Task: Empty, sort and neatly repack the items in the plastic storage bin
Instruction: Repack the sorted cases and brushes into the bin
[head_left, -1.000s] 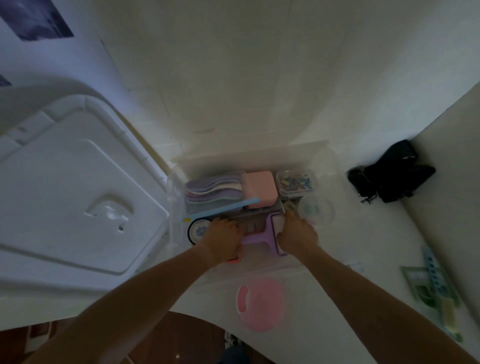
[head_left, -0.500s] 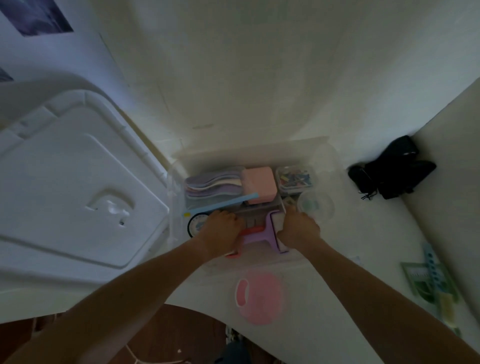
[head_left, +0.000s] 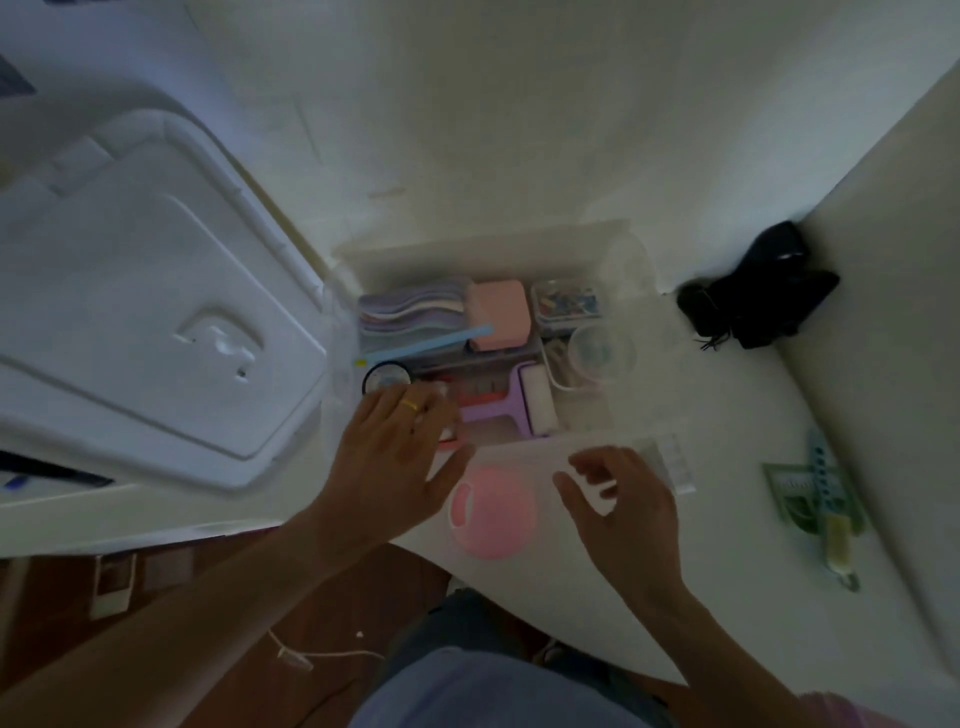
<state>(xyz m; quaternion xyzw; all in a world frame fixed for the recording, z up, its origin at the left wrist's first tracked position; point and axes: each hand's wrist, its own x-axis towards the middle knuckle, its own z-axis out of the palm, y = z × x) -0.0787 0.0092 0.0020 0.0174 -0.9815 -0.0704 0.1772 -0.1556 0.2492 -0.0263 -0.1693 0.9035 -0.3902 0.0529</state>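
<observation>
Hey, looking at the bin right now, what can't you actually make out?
All in the head view:
- Left hand covers the bin's near-left corner; whatever is under it is hidden.
- Small clear box: contents too small and blurred to name.
- Right hand: motion-blurred, exact finger pose unclear.
- Green packet: print unreadable.

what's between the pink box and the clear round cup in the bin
In the head view, a small clear box of colourful bits sits between the pink box and the clear round cup.
</observation>
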